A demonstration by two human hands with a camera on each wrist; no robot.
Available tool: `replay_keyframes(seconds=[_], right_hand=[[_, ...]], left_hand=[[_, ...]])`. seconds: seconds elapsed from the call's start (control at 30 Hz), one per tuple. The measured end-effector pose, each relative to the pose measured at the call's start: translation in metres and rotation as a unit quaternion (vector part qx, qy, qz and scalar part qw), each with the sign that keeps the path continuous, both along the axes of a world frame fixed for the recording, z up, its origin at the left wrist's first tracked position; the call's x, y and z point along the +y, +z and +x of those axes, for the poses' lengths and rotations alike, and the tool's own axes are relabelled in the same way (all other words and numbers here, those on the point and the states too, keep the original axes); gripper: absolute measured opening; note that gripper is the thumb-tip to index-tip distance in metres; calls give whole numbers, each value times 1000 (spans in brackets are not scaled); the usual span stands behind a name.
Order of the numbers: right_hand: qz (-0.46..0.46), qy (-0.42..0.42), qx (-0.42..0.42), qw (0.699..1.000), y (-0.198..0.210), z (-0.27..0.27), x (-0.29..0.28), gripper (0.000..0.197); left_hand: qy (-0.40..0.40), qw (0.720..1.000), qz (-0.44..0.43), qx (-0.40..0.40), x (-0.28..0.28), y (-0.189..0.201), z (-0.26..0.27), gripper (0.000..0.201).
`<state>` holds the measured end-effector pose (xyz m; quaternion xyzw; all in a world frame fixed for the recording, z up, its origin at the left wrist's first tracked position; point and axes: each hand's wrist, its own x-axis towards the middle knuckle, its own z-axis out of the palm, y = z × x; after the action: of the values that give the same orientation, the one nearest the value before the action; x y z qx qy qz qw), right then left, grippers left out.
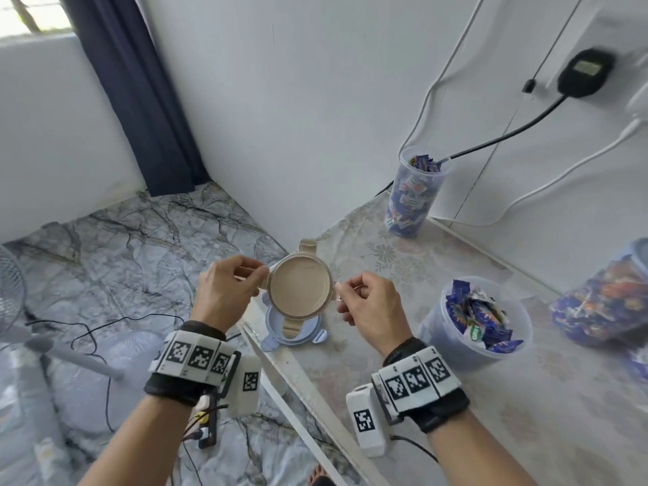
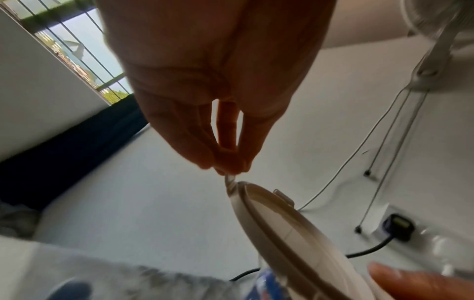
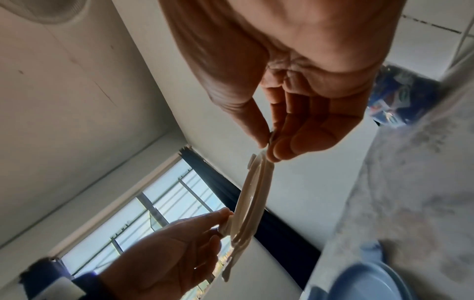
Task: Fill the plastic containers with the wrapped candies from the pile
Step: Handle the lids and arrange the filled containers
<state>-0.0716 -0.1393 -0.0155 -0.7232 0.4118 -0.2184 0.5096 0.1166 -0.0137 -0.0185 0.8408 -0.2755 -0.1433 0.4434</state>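
Pinching beige lid point(image 1: 301, 288) by its side tabs, left hand point(image 1: 224, 289) and right hand point(image 1: 371, 310); I'd expect a thin tab slipping, dropping it off the bench point(image 1: 456, 398) edge

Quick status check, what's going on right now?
Left hand and right hand pinch beige lid by its tabs, above blue lid. Round tub full, uncovered.
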Motion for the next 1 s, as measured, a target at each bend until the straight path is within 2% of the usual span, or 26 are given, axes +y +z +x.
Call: replay_keyframes(seconds=[0.17,0.3,0.4,0.47,0.6,0.67,0.87,1.0], right_hand=[[35,-26,-107,993,51,-44,7,16],[24,-47,-172,984,87,-81,10,12],[23,-70,-223,972,104,-107,1,8],[38,-85,-257,962,109,-122,-10,10],[58,-103,-305,945,114,-151,-30,29],[59,-116,-315,940,112,-164,-37,28],[45,-134,-266,953,91,-199,-52,10],[13,-132,-209,969,71,-209,-55,16]], left_hand=[[-54,986,-140,72,-2,53,-30,8],[-103,954,-243,145,-12,87,-58,13],[-147,930,-281,185,-26,100,-80,18],[-171,919,-294,200,-36,103,-95,20],[-216,895,-304,244,-56,100,-125,18],[-235,887,-300,260,-65,96,-137,17],[-291,900,-249,210,-80,78,-156,19],[-311,913,-212,158,-82,62,-160,18]])
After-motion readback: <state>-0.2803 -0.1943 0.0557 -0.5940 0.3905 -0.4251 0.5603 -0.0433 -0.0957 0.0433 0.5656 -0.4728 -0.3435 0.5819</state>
